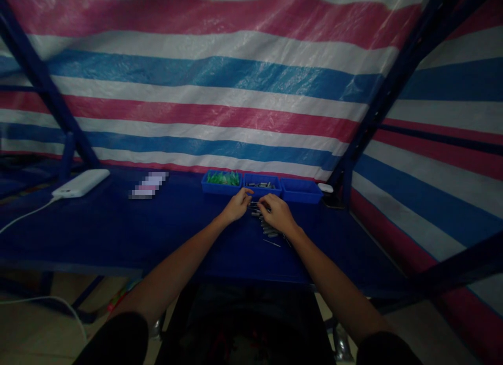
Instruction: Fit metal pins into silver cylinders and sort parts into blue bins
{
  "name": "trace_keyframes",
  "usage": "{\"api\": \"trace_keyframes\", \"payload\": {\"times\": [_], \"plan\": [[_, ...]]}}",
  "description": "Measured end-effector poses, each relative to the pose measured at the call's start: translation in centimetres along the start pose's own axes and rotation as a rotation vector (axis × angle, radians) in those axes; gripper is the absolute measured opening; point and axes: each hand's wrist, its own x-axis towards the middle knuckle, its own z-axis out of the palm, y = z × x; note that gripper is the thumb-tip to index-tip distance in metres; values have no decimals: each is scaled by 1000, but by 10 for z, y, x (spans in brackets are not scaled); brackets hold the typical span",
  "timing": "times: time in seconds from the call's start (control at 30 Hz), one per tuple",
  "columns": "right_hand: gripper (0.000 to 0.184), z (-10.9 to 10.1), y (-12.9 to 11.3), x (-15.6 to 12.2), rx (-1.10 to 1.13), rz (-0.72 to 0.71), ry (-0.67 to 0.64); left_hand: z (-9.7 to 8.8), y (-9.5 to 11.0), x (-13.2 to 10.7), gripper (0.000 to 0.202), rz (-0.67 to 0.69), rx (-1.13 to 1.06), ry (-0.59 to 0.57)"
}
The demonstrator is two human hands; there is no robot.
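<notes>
My left hand (237, 204) and my right hand (277, 213) face each other over the blue table, close together. Between their fingertips lies a thin metal pin (253, 203), pinched from both sides; its exact kind is too small to make out. Below my right hand, partly covered by it, is a pile of small grey metal cylinders (270, 231). One loose thin pin (272, 243) lies nearer the table's front edge. Just behind my hands stands a blue bin (279, 191) with grey metal pieces in it.
A blue bin (208, 188) of green pieces stands left of the metal parts, and another blue bin (302, 198) stands right. A white power bank (82, 184) with a cable and a blurred flat object (149, 185) lie left. Blue frame posts (365, 113) and striped sheeting enclose the table.
</notes>
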Motion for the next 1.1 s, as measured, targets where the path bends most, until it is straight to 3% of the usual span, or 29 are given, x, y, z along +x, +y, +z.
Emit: {"api": "trace_keyframes", "payload": {"times": [0.27,0.4,0.5,0.6,0.77,0.9,1.0,1.1], "plan": [[12,-5,-6,-1,-72,-15,60,-9,10,0,19,0,-30,45],[14,-21,7,7,-76,70,253,-25,0,4,18,25,175,142],[17,-39,24,18,-112,154,429,-30,-5,4,16,52,304,49],[17,-54,41,34,-141,198,516,-27,-3,1,18,68,334,-50],[17,-58,58,52,-164,308,670,-18,5,-4,17,138,433,-262],[15,-46,67,44,-169,289,630,-14,8,-6,20,131,571,-261],[13,-41,77,33,-210,260,563,-13,6,-6,23,114,577,-288],[11,-40,86,26,-236,310,575,-16,5,-6,24,96,577,-303]]}}
